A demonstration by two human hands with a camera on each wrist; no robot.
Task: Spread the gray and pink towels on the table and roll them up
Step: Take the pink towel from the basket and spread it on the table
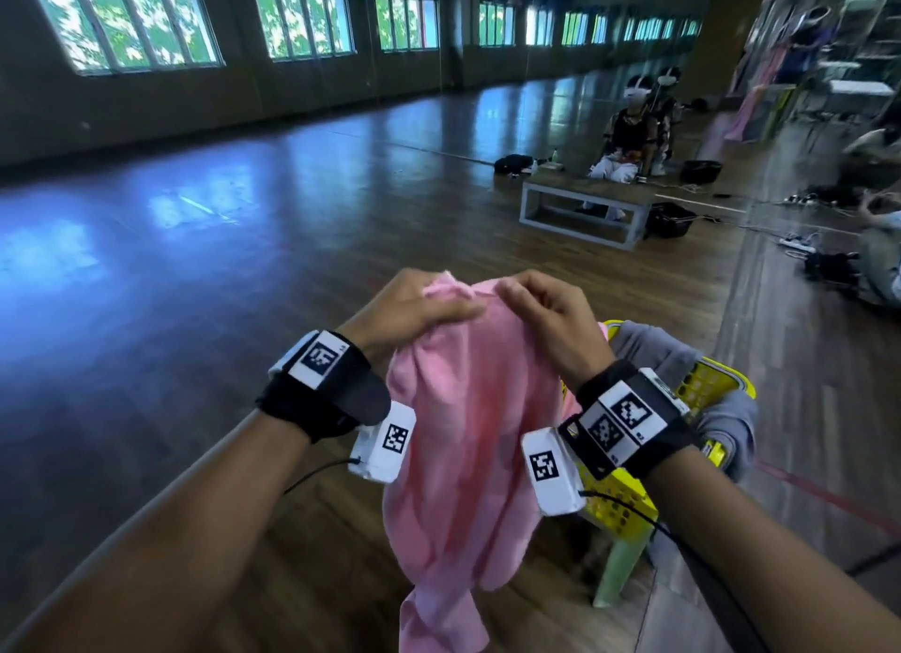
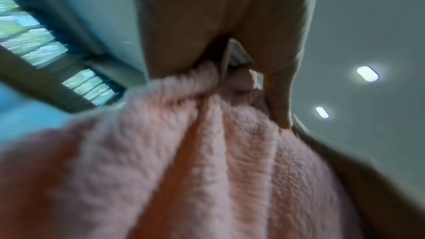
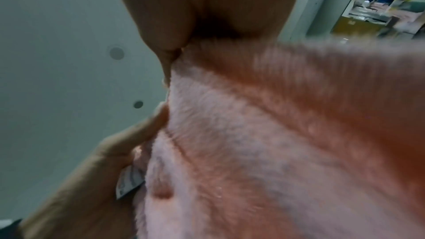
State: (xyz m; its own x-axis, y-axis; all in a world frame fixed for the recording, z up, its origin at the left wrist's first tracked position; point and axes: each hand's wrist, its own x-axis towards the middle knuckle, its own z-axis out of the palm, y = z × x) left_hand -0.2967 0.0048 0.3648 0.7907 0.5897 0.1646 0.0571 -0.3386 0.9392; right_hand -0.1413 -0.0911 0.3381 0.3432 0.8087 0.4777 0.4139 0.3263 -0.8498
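Pink towel (image 1: 463, 438), bunched top edge pinched by left hand (image 1: 414, 306) and right hand (image 1: 546, 311), hanging in air, lower end cut off; gray towel (image 1: 682, 360) draped on yellow basket (image 1: 707, 384), mostly hidden behind right wrist

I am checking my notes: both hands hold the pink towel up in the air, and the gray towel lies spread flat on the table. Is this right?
Not quite. Both the left hand and the right hand do hold the pink towel up, but the head view shows the gray towel draped over a yellow basket, not spread flat on a table.
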